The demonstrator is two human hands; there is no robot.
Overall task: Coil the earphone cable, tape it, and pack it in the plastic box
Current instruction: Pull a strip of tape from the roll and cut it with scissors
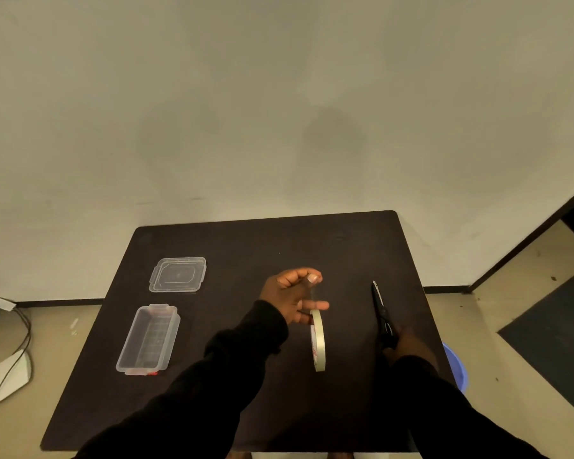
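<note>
My left hand (290, 294) is raised over the middle of the dark table (246, 246). Its lower fingers hook a pale tape roll (318, 341) that hangs on edge, and thumb and forefinger pinch what looks like the tape's pulled-out end above it. My right hand (408, 346) grips the handles of black scissors (381, 309), whose closed blades point away from me, right of the roll. The clear plastic box (150, 339) lies open at the left, with its lid (178, 274) flat behind it. I cannot make out the earphone cable on the dark tabletop.
A pale wall rises right behind the table's far edge. A blue bucket (458, 366) stands on the floor by the table's right edge, beside a dark floor mat (554, 339). At the left, cables and a white object (7, 376) lie on the floor.
</note>
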